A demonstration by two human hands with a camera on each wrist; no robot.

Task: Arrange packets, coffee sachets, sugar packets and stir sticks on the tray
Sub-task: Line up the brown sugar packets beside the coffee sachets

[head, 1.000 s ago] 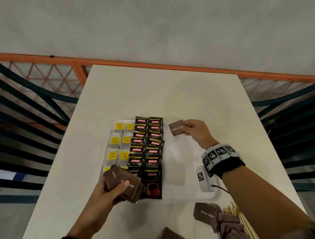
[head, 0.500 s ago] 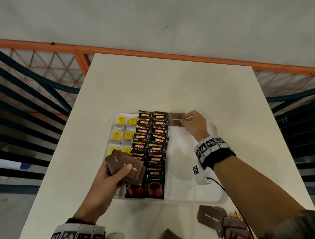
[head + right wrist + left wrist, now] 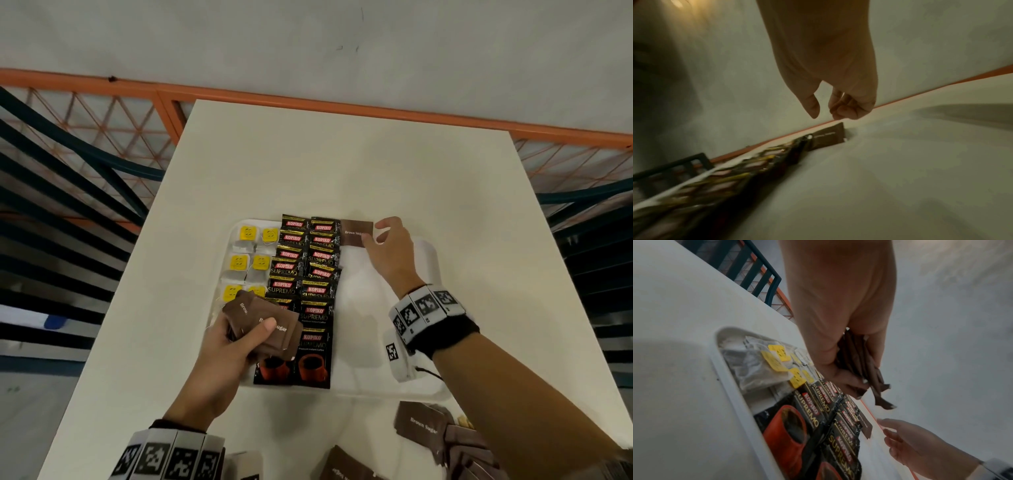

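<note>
A white tray holds tea bags with yellow tags on its left and two columns of black Kopiko coffee sachets beside them. One brown sugar packet lies flat at the tray's far end, right of the sachets. My right hand hovers just at that packet's right edge with loosely curled fingers and holds nothing. In the right wrist view the right hand is above the packet, apart from it. My left hand grips a stack of brown sugar packets over the tray's near left.
More brown sugar packets lie on the white table in front of the tray at the right, with stir stick ends just showing behind them. An orange railing runs behind the table.
My right hand carried the single brown sugar packet to the tray's far end, laid it beside the coffee sachets and let go. The left hand kept its stack.
</note>
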